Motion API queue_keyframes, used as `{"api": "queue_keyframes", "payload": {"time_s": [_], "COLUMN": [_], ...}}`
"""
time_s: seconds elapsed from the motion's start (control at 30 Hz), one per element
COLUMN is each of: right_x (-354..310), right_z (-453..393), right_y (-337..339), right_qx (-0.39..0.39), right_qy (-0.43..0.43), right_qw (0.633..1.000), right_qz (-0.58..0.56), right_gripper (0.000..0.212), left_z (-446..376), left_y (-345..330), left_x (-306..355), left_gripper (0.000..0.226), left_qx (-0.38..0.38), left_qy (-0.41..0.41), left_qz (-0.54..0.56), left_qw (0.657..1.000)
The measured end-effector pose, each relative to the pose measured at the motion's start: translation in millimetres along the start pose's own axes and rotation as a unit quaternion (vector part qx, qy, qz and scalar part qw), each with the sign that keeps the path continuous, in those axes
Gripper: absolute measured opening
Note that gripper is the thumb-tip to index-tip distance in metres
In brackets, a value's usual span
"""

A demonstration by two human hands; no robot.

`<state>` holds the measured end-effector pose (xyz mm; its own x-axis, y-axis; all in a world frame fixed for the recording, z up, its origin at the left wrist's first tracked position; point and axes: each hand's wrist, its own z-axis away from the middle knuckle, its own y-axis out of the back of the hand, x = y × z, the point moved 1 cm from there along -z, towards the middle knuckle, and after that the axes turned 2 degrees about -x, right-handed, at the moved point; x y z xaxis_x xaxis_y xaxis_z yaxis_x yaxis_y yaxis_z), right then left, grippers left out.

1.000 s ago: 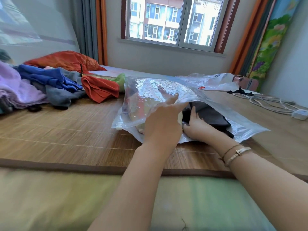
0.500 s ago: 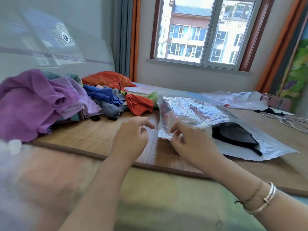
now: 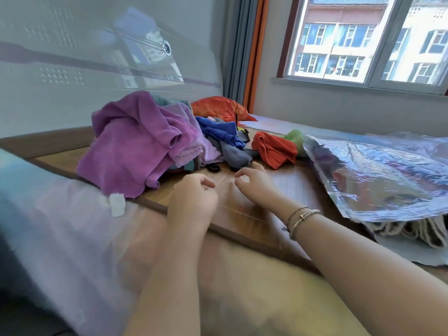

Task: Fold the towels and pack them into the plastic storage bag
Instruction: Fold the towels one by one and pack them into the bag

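A heap of unfolded towels lies on the bamboo mat (image 3: 286, 190): a large purple towel (image 3: 135, 146) at the front left, blue (image 3: 218, 130) and grey (image 3: 234, 154) ones behind it, an orange towel (image 3: 275, 149) further right. The clear plastic storage bag (image 3: 378, 175) lies at the right with folded towels (image 3: 412, 230) showing at its near opening. My left hand (image 3: 194, 200) and my right hand (image 3: 254, 184) hover side by side over the mat, just in front of the heap, fingers loosely curled and holding nothing. Neither hand touches a towel or the bag.
An orange pillow (image 3: 218, 109) lies behind the heap near the curtain. A small white tag (image 3: 117, 204) sits at the mat's near left edge. A wall runs along the left and a window at the back right. A soft blanket (image 3: 242, 299) covers the foreground.
Both hands have left the bag's opening and moved left toward the towel heap. The view has swung left, so the bag now sits at the right edge.
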<state>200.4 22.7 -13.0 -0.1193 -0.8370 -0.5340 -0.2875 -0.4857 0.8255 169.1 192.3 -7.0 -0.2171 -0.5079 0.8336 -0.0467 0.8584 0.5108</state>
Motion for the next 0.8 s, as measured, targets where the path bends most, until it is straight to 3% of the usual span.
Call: {"api": "queue_keyframes", "payload": {"time_s": [0.13, 0.27, 0.37, 0.57, 0.67, 0.8], "right_x": [0.9, 1.0, 11.8, -0.5, -0.2, 11.6], "right_z": [-50.5, -70.6, -63.3, 9.6, 58.7, 115.1], "right_y": [-5.4, -3.9, -6.4, 14.4, 33.7, 61.2], "right_qx": [0.020, 0.013, 0.046, 0.022, 0.008, -0.020], "right_qy": [-0.079, -0.202, -0.173, -0.080, -0.050, -0.023], "right_qw": [0.990, 0.932, 0.896, 0.836, 0.805, 0.794], "right_qz": [-0.116, -0.301, -0.405, -0.543, -0.591, -0.608], "right_gripper": [0.032, 0.047, 0.044, 0.034, 0.027, 0.033], "left_z": [-14.5, -17.2, -14.2, -4.1, 8.3, 25.0], "left_y": [-5.2, -18.5, -26.8, -31.4, -34.5, -32.9], "left_x": [-3.9, 3.3, 9.3, 17.4, 19.6, 18.6], "left_gripper": [0.032, 0.032, 0.033, 0.044, 0.061, 0.094], "left_qx": [0.004, -0.010, -0.021, -0.032, -0.049, -0.087], "left_qy": [0.018, 0.030, 0.029, -0.010, -0.046, -0.073], "left_qz": [0.007, 0.008, -0.005, 0.018, -0.015, -0.086], "left_qw": [1.000, 0.999, 0.999, 0.999, 0.998, 0.990]}}
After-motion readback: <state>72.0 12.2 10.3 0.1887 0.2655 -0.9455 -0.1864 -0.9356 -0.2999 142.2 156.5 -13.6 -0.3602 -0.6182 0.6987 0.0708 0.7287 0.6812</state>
